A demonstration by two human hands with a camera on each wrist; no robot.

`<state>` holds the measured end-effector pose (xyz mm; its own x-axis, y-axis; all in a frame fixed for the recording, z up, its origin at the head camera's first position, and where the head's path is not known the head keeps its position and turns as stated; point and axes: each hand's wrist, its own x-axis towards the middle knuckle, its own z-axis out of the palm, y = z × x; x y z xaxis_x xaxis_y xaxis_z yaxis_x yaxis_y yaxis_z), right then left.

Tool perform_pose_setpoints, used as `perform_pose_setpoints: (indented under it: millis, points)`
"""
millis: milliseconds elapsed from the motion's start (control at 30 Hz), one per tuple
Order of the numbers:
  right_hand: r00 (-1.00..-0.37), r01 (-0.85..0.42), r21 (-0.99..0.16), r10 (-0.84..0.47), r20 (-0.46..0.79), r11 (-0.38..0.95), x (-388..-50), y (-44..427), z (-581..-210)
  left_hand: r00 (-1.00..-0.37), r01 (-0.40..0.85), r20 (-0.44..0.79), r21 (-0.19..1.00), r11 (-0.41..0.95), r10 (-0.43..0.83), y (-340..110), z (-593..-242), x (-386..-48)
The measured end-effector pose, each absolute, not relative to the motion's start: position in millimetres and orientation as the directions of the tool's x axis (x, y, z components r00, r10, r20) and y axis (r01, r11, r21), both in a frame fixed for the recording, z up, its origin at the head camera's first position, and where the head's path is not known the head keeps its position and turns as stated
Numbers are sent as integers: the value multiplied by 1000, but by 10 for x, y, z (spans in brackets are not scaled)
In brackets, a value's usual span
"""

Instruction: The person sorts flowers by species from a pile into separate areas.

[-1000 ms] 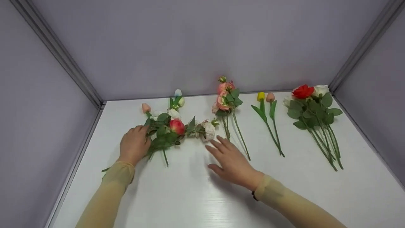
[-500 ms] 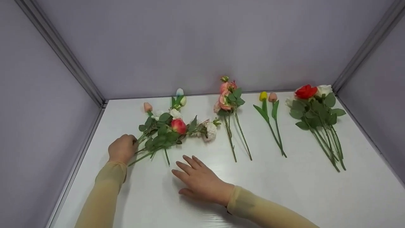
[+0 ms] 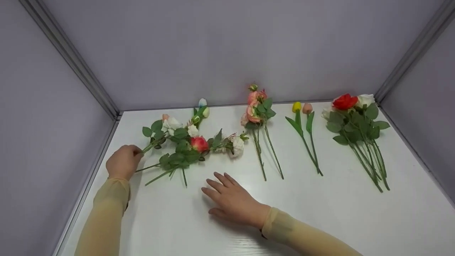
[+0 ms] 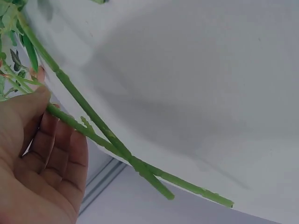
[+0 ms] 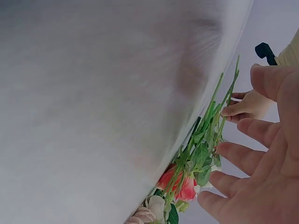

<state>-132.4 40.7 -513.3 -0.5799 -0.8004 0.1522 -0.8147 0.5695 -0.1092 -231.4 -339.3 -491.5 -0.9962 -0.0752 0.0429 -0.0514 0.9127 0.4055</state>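
My left hand [image 3: 122, 161] pinches a green flower stem [image 4: 72, 122] between thumb and fingers, at the left of the table. The stem leads up to leaves [image 3: 152, 128] and a white rose [image 3: 171, 124]. In the left wrist view another stem [image 4: 86, 105] crosses the pinched one below the hand. Beside it lies a tangled pile of artificial flowers, with a red-pink flower [image 3: 199, 143] and a pale flower [image 3: 236, 145] at its right end. My right hand [image 3: 236, 202] hovers or rests low over the white table with fingers spread, holding nothing.
Further right lie pink flowers [image 3: 253, 112], a yellow tulip [image 3: 296, 107] beside a peach tulip [image 3: 308, 108], and a bunch with a red rose [image 3: 345, 102]. White and blue tulips [image 3: 203, 106] lie behind the pile. Grey panels [image 3: 227, 49] enclose the white table [image 3: 177, 220].
My left hand has moved left and taken hold of a stem, drawing the white rose partly out of the pile. The right hand has come left and toward me, then slightly back right.
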Motion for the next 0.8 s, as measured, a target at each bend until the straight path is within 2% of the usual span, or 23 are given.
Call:
perform_pose_setpoints:
  millis: [233,500,633,800]
  points:
    - [-593,-805,-128,-790,159,579,-1344,484,-5127,-983,-89,106,449,889,-152,-3500,-4776,-2271]
    - [-627,-778,-188,-763,157,600,-1393,582,-5087,-961,-125,121,608,784,-247,-3367,-4591,-2281]
    - [-669,-733,-273,-733,123,623,-1421,634,-5048,-970,-91,82,754,651,-230,-3066,-4508,-2330]
    - [-724,-662,-418,-676,140,622,-1452,719,-5009,-994,-57,-13,909,412,-110,-2511,-4385,-2346]
